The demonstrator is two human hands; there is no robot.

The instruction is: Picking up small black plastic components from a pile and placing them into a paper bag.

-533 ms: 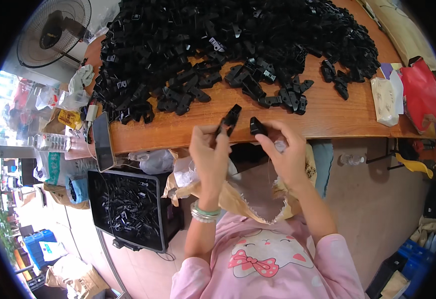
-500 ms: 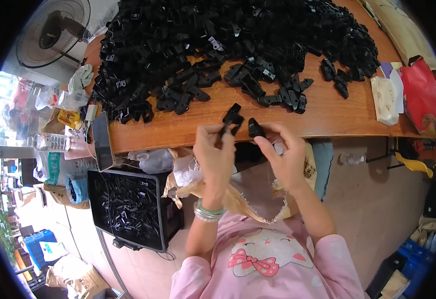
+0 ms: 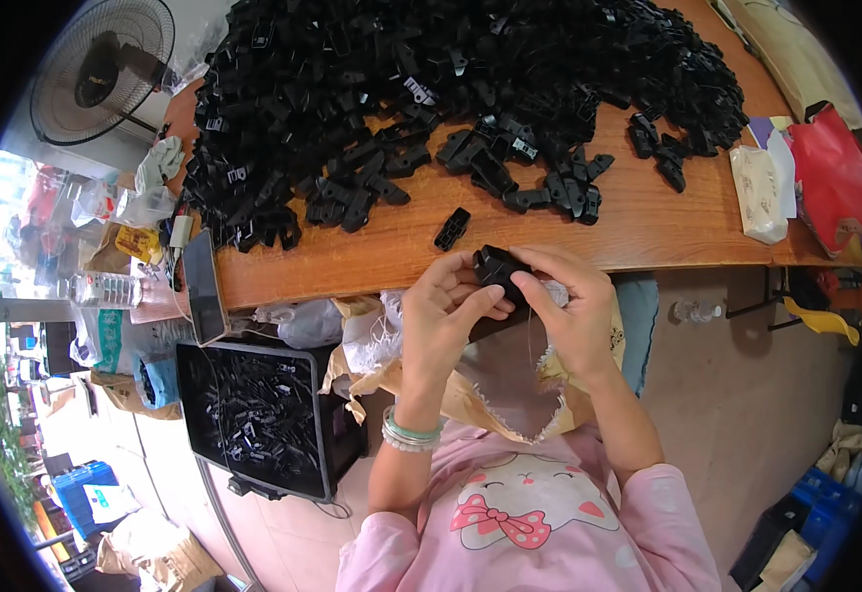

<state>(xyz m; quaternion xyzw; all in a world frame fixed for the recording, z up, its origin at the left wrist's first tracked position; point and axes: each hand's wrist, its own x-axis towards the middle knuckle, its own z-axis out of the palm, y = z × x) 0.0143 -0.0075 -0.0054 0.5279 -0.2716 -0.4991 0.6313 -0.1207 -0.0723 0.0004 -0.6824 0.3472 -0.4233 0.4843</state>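
Just past the table's near edge, both hands meet around black plastic parts (image 3: pixel 496 264). My left hand (image 3: pixel 439 314) is closed on the left side, thumb pressed against the black plastic. From the other side, my right hand (image 3: pixel 574 308) pinches it between thumb and fingers. Whether this is one part or two pressed together, I cannot tell, since fingers cover much of it. A single black part (image 3: pixel 452 228) lies apart on the wood, beyond my left fingertips. Farther back, a big heap of similar black plastic parts (image 3: pixel 372 89) covers much of the table (image 3: pixel 638 237).
At lower left stands a black bin (image 3: pixel 321 434) of small black pieces. A phone-like dark slab (image 3: pixel 203 281) leans at the table's left edge. Tissue pack (image 3: pixel 759 197) and red bag (image 3: pixel 835 183) sit at right. Torn brown paper sack (image 3: pixel 466 403) hangs below the edge.
My left hand has drawn back from the single part on the table and come to the right. Both hands now meet on the black plastic, which was pinched in my right hand before.
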